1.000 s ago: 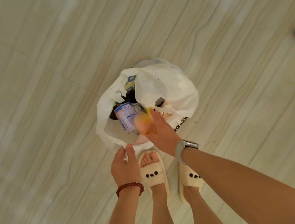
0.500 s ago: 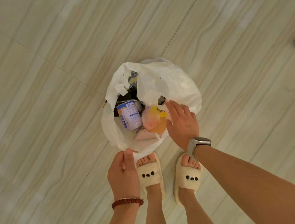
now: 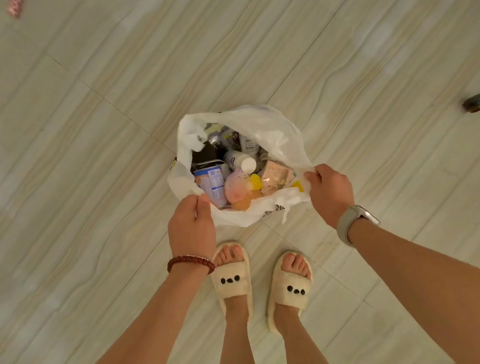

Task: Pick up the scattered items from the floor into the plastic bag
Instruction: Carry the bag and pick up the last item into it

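Observation:
A white plastic bag (image 3: 269,130) stands open on the tiled floor in front of my feet. Inside lie a blue-labelled can (image 3: 210,183), a pink and yellow soft toy (image 3: 239,186), a white bottle (image 3: 241,160), a pinkish packet (image 3: 275,174) and darker items at the back. My left hand (image 3: 191,227) grips the bag's near left rim. My right hand (image 3: 329,192) grips the near right rim, so the mouth is stretched wide between them.
A small dark round jar (image 3: 476,103) lies on the floor at the far right. A pink item (image 3: 15,7) lies at the top left edge. My feet in cream slippers (image 3: 233,281) stand just behind the bag.
The pink and yellow toy left my right hand and now lies in the bag. My right hand moved to the bag's right rim and took hold; the mouth is pulled wider.

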`<action>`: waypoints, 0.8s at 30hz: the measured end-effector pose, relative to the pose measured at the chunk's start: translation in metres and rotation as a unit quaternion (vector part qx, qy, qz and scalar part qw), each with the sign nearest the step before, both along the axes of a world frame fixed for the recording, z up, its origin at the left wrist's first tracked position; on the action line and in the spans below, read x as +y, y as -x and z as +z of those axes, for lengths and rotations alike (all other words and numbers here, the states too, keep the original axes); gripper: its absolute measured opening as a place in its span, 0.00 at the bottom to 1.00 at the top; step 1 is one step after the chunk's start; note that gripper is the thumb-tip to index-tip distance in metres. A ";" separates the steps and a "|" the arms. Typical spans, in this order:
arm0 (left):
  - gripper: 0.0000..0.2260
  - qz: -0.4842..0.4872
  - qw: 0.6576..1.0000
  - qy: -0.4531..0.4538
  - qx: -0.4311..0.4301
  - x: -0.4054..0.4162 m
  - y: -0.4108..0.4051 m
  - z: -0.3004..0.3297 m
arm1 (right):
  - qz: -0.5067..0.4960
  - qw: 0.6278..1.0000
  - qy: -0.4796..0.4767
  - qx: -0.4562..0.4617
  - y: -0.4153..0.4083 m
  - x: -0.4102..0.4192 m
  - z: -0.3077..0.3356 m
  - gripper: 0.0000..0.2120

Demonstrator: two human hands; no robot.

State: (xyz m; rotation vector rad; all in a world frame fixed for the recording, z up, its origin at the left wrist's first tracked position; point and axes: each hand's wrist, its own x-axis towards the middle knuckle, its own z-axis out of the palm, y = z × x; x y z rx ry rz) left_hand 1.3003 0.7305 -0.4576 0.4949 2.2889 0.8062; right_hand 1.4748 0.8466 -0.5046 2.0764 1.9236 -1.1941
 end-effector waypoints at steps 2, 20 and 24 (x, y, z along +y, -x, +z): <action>0.15 -0.014 0.999 -0.029 0.034 0.008 0.008 0.021 | -0.123 0.991 -0.032 0.046 -0.008 0.014 0.036 0.13; 0.16 -0.111 0.966 0.231 -0.047 0.000 0.030 0.059 | -0.089 0.982 0.162 0.026 -0.003 -0.027 0.117 0.15; 0.20 -0.210 0.951 0.227 -0.016 0.024 0.018 0.117 | -0.136 0.975 0.166 0.049 -0.012 -0.021 0.174 0.19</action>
